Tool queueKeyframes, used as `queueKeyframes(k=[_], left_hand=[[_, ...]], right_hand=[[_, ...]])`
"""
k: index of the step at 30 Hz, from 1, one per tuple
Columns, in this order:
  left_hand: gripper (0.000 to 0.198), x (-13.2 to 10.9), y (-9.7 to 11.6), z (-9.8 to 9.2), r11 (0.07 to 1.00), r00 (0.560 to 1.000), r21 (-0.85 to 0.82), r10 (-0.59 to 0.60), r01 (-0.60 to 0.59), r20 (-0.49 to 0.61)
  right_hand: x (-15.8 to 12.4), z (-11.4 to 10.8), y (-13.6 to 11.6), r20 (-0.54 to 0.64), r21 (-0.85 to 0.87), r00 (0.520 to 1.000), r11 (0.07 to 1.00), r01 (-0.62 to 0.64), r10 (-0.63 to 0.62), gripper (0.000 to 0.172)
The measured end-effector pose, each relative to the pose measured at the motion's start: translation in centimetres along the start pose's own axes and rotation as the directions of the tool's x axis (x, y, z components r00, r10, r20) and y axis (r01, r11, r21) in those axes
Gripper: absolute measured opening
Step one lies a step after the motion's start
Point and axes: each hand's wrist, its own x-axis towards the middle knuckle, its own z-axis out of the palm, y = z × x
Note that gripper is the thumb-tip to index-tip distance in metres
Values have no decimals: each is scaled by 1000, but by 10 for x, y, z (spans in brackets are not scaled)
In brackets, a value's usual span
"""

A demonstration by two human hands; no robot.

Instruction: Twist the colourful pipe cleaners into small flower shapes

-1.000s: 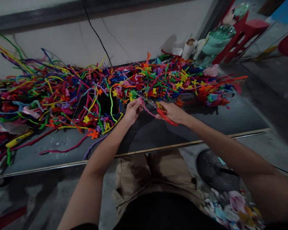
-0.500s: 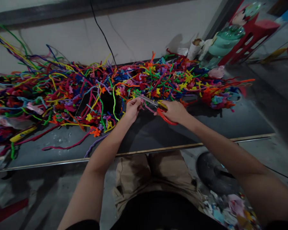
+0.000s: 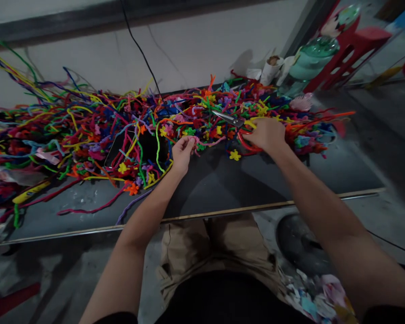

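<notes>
Between its thumb and fingers, my left hand (image 3: 183, 153) pinches a pink fuzzy stem (image 3: 213, 143), whose free end points right over the dark table (image 3: 202, 193). My right hand (image 3: 267, 134) is closed on the red and yellow handles of the scissors (image 3: 232, 119). Their blades point up and left, over the heap of coloured fuzzy stems (image 3: 101, 110) and apart from the pink stem. A small yellow flower shape (image 3: 235, 155) lies on the table below the scissors.
A dark phone (image 3: 117, 150) lies partly under stems at the left. At the back right stand a white roll (image 3: 272, 69), a green bottle (image 3: 310, 63) and a red chair (image 3: 364, 45). A yellow tube (image 3: 30, 192) lies at the far left. Scraps (image 3: 319, 294) lie on the floor.
My right hand and the scissors have moved right and up, away from my left hand. The yellow flower shape now shows below them. My left hand stays nearly in place with the pink stem.
</notes>
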Motion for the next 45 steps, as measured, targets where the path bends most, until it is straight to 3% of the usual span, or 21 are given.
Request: queueKeyframes(k=[3, 5, 6, 8, 10, 12, 14, 17, 20, 23, 28, 31, 33, 36, 40, 42, 45], left_hand=[[26, -3, 1, 2, 1000, 997, 14, 6, -7, 82], [26, -5, 1, 3, 999, 992, 26, 30, -34, 125], [26, -6, 1, 4, 998, 988, 33, 39, -45, 151], [25, -8, 3, 4, 997, 978, 61, 37, -50, 207], [24, -9, 7, 3, 993, 966, 108, 10, -39, 258], [21, -9, 11, 1, 986, 956, 158, -1, -47, 293], [18, -8, 15, -1, 974, 947, 211, 7, -79, 320], [13, -6, 16, -3, 944, 942, 304, 21, -130, 336], [13, -3, 13, -4, 915, 943, 368, 39, -167, 330], [19, -1, 8, -4, 906, 942, 387, 35, -171, 334], [31, 2, 2, -5, 943, 954, 319, -5, -96, 299], [38, 1, 1, -3, 977, 938, 203, -14, -61, 347], [40, -1, 0, -1, 990, 912, 138, -26, -34, 410], [39, -3, -1, 1, 997, 878, 78, -40, 4, 477], [41, -1, -3, -2, 997, 880, 41, 34, -61, 474], [41, 1, -4, -4, 989, 885, 66, 86, -130, 458], [38, 4, -5, -6, 972, 900, 94, 160, -216, 405]], right_hand=[[1, -1, -1, -128, 34, 990, 997, 70, -65, 36], [-11, 5, -19, -211, 160, 962, 965, 210, -174, 47], [-19, 11, -31, -196, 277, 946, 911, 306, -258, 49], [-34, 26, -56, -67, 585, 889, 704, 403, -454, 48], [-42, 41, -74, 72, 800, 844, 536, 269, -531, 43], [-43, 49, -80, 186, 865, 825, 487, 121, -534, 39], [-40, 47, -78, 217, 847, 832, 522, 99, -511, 32], [-38, 30, -70, 108, 693, 857, 656, 298, -504, 25], [-42, 16, -65, 3, 379, 822, 761, 526, -570, 29], [-44, 20, -63, -49, 171, 792, 776, 607, -608, 34], [-26, 52, -53, -409, 230, 739, 723, 651, -535, 31], [-16, 68, -48, -490, 333, 717, 655, 679, -495, 29], [-15, 74, -50, -497, 421, 739, 618, 664, -455, 30], [-20, 77, -63, -482, 631, 829, 543, 554, -285, 31], [-32, 79, -89, -324, 886, 943, 326, 329, -74, 38], [-38, 79, -97, -279, 925, 960, 258, 279, -35, 39], [-45, 79, -99, -276, 916, 960, 288, 280, -54, 37]])
